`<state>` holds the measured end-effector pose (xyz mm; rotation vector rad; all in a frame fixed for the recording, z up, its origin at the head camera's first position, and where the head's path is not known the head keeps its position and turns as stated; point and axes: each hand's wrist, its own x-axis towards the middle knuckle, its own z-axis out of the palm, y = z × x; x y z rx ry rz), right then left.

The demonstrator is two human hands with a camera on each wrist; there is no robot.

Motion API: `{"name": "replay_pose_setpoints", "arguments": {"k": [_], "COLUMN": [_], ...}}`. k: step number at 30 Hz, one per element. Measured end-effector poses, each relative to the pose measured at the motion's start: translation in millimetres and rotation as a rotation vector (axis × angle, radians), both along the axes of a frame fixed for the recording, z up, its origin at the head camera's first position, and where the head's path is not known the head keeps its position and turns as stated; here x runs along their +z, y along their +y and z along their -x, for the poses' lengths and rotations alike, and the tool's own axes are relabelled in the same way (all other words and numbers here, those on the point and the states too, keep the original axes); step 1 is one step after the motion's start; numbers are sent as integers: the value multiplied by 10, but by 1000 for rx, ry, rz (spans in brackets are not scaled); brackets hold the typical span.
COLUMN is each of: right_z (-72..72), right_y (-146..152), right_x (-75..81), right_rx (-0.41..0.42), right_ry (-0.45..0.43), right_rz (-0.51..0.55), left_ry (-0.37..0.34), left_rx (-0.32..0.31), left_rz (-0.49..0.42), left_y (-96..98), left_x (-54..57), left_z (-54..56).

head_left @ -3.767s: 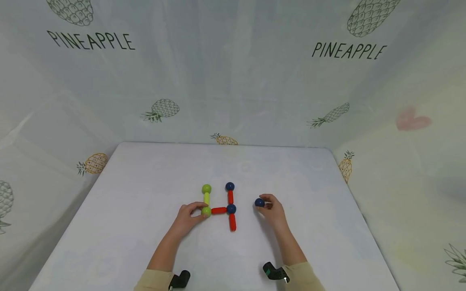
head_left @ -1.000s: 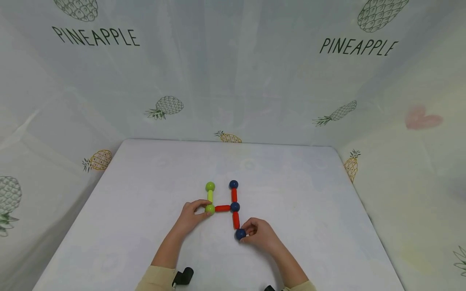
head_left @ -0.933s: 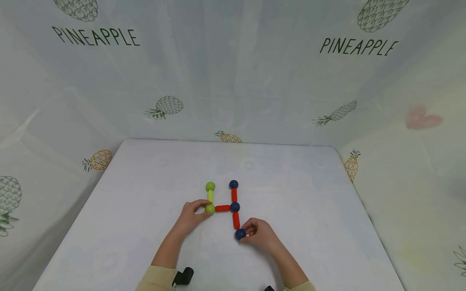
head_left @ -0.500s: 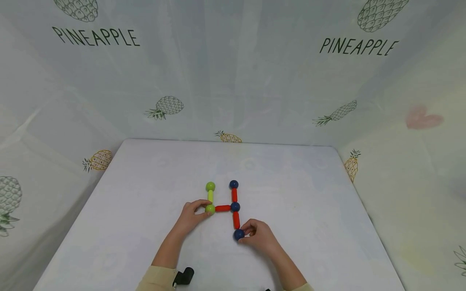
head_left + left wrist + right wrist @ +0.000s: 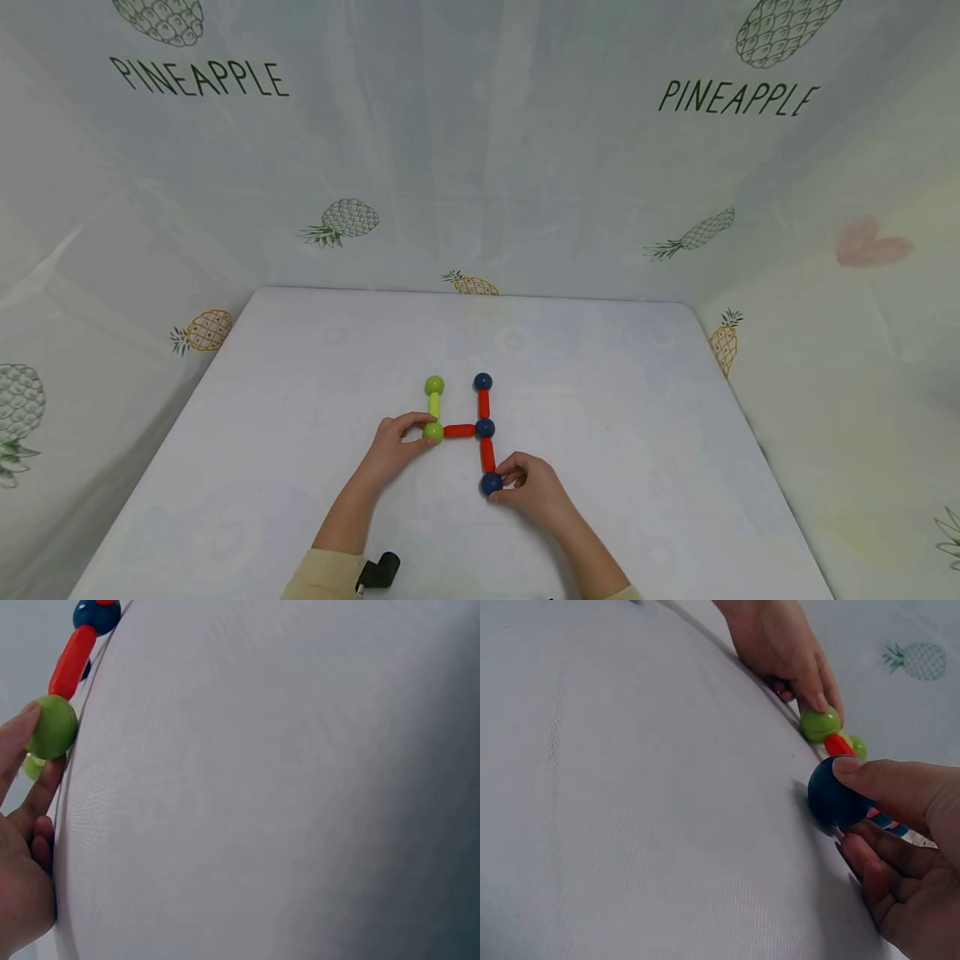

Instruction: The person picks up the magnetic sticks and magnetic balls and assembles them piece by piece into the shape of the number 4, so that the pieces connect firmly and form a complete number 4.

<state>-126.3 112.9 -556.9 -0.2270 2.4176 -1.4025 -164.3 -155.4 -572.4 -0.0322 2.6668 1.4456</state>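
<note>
Ball-and-rod building pieces form an H-like figure lying on the white table. My left hand (image 5: 392, 448) pinches the lower green ball (image 5: 433, 432) between thumb and finger. A lime rod (image 5: 434, 406) runs from it up to another green ball (image 5: 434, 384). Sideways, a red rod (image 5: 459, 431) links it to the middle blue ball (image 5: 485, 427). Above that are a second red rod (image 5: 483, 404) and the top blue ball (image 5: 483, 382). My right hand (image 5: 536, 487) pinches the lowest blue ball (image 5: 836, 795) at the near end of a third red rod (image 5: 488, 455).
The white table (image 5: 300, 333) spreads around the figure, with its back edge meeting a hanging pineapple-print cloth (image 5: 480, 150). A black wrist device (image 5: 379, 571) sits by the left sleeve (image 5: 324, 575).
My right hand has brought its blue ball from right of the figure to the near red rod's end, lately shifting slightly left. My left hand keeps its pinch on the green ball.
</note>
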Motion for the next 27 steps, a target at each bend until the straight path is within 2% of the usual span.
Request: {"name": "replay_pose_setpoints", "arguments": {"k": [14,27], "right_z": [-29,-21], "right_y": [-38,-27], "right_x": [-1,29], "right_rx": [-26,17], "right_ry": [15,49], "right_rz": [-19,-15], "left_ry": [-7,21], "left_rx": [31,25], "left_rz": [13,34], "left_y": [21,23], "left_x": [-25,-41], "left_z": [-6,-1]}}
